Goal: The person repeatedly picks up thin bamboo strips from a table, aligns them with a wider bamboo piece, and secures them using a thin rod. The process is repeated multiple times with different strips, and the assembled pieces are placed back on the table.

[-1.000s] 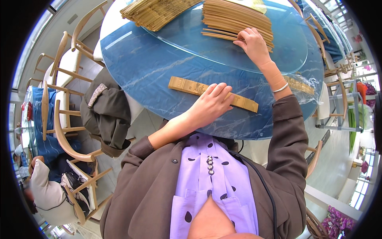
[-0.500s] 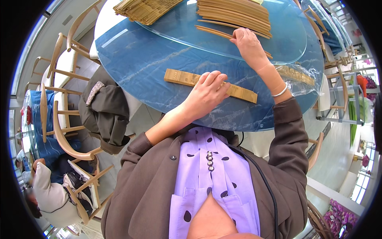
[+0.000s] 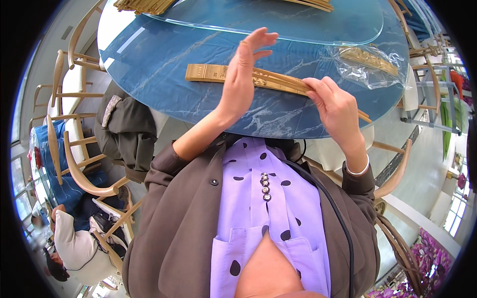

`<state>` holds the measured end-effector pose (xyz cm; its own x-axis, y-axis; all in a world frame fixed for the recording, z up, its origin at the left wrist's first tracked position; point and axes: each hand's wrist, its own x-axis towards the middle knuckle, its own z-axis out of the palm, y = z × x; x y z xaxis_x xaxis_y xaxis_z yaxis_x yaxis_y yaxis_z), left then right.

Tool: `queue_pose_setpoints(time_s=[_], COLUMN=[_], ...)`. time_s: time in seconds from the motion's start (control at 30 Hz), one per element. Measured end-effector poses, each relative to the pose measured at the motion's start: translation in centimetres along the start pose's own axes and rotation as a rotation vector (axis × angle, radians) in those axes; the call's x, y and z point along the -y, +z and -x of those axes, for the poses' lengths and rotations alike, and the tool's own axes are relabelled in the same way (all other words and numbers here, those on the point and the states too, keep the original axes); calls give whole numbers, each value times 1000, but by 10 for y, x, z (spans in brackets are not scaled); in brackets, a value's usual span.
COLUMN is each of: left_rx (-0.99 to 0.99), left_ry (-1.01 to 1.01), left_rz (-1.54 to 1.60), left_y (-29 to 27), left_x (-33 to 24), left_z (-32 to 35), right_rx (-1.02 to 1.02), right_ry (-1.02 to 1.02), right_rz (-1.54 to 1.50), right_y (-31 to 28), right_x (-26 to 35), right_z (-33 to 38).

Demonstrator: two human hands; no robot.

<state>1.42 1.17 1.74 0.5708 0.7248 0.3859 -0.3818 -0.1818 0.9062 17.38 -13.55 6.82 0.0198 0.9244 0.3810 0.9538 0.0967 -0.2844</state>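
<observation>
A flat gold paper chopstick sleeve (image 3: 202, 72) lies across the blue tabletop in front of me. My right hand (image 3: 338, 109) pinches a pair of wooden chopsticks (image 3: 284, 81) between thumb and fingertips. The chopsticks lie along the right part of the sleeve, and their right ends stick out past my hand. My left hand (image 3: 239, 79) is raised on edge over the middle of the sleeve, its fingers stretched and apart. It hides that stretch of the sleeve and the chopsticks' left ends.
On the glass turntable (image 3: 348, 22) are a pile of gold sleeves (image 3: 145, 5) at far left and more chopsticks (image 3: 315, 4) at the far edge. A clear plastic bag (image 3: 368, 78) with gold sleeves lies at right. A chair with a dark coat (image 3: 126, 119) stands left.
My right hand has brought chopsticks from the turntable stack down to the sleeve. My left hand, earlier lying on the sleeve, has lifted and turned on edge. The view has shifted nearer.
</observation>
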Motion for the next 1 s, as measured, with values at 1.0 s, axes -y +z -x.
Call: queue_pose_setpoints(time_s=[1.0], left_rx=[472], left_ry=[490], left_rz=[-858], left_y=[28], left_x=[20], left_z=[-8], right_rx=[8], right_ry=[743], right_rz=[-762], right_y=[-8], right_x=[-37], right_z=[48])
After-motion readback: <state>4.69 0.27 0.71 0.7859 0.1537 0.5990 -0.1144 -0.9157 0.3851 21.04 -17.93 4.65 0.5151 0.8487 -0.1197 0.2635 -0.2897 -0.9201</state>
